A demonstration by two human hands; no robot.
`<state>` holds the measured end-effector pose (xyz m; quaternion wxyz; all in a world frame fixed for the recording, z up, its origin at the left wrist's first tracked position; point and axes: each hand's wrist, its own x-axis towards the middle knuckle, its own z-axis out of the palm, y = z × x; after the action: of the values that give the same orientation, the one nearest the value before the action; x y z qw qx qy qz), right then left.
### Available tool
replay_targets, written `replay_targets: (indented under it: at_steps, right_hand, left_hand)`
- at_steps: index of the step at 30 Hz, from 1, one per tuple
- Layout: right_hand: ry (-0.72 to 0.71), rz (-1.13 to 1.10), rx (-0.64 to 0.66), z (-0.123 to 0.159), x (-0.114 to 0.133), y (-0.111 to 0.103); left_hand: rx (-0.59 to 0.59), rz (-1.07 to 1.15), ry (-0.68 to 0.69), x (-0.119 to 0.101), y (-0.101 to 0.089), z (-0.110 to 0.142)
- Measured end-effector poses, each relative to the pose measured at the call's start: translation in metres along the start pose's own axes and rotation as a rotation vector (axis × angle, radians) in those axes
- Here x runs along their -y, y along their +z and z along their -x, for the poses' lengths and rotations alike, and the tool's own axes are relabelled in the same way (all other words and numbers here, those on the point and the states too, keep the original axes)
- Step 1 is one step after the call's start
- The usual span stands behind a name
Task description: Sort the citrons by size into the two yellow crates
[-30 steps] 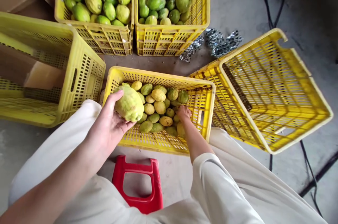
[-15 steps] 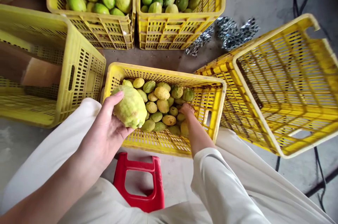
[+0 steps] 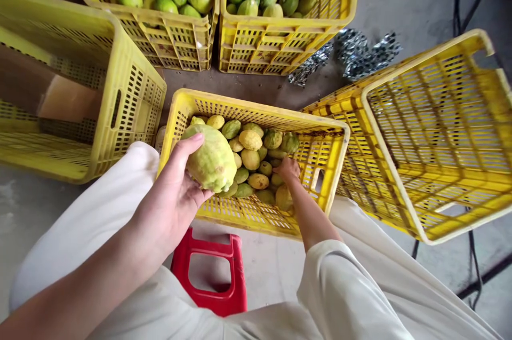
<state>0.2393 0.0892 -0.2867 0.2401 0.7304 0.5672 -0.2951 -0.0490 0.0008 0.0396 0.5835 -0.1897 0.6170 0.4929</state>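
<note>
While a large fruit (image 3: 212, 159) sits in the left hand (image 3: 174, 190), the right hand (image 3: 288, 168) reaches among small fruit (image 3: 250, 160).
Large fruit: over the 9 o'clock end of the crate (image 3: 316, 150), left fingers wrapped around it. Right fingertips, toward 3 o'clock, are hidden; grip cannot be told. Any lift there would likely call for finger clearance between pieces. No legible brand, label or writing.

Large fruit (image 3: 212, 161), pale yellow-green; smaller fruits (image 3: 250, 160), mottled yellow and green. Yellow crates (image 3: 340, 164) with slotted, gridded walls. White sleeve (image 3: 348, 286), red stool (image 3: 239, 278), silver tinsel (image 3: 362, 57), grey floor (image 3: 276, 270).
</note>
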Motion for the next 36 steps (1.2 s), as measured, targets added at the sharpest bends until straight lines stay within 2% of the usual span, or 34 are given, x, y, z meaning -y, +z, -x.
replay_targets:
  at_steps: [3, 5, 10, 13, 15, 17, 20, 23, 27, 30, 36]
  right_hand:
    - [0.073, 0.071, 0.004, 0.010, 0.003, -0.010]
    - [0.071, 0.083, -0.005, 0.018, 0.007, -0.020]
    - [-0.056, 0.009, -0.041, 0.048, 0.017, -0.055]
    - [-0.166, -0.316, 0.020, 0.081, 0.018, -0.082]
    - [-0.253, -0.661, 0.155, 0.110, 0.015, -0.102]
    - [-0.365, -0.915, 0.295, 0.144, 0.010, -0.123]
    - [-0.462, -1.108, 0.387, 0.191, 0.003, -0.148]
    - [-0.448, -1.279, 0.443, 0.220, 0.001, -0.159]
    - [-0.438, -1.528, 0.454, 0.230, 0.008, -0.165]
    - [-0.493, -1.623, 0.434, 0.228, 0.013, -0.174]
    - [-0.574, -1.672, 0.223, 0.221, 0.015, -0.190]
  left_hand:
    - [-0.002, 0.010, 0.009, -0.002, 0.001, 0.003]
    - [0.000, 0.007, 0.017, -0.002, 0.001, 0.004]
    - [-0.007, 0.010, 0.013, -0.001, 0.002, 0.002]
    - [-0.003, 0.018, 0.023, 0.001, 0.003, -0.002]
    - [0.009, 0.003, 0.024, 0.002, 0.003, -0.003]
    - [0.018, -0.020, 0.014, 0.003, 0.004, -0.003]
    - [0.053, -0.059, -0.008, 0.009, 0.005, -0.001]
    - [0.127, -0.117, -0.021, 0.018, 0.006, 0.001]
    - [0.232, -0.170, 0.027, 0.028, 0.010, 0.000]
    - [0.251, -0.172, 0.072, 0.031, 0.013, -0.004]
    - [0.294, -0.080, 0.122, 0.032, 0.022, -0.012]
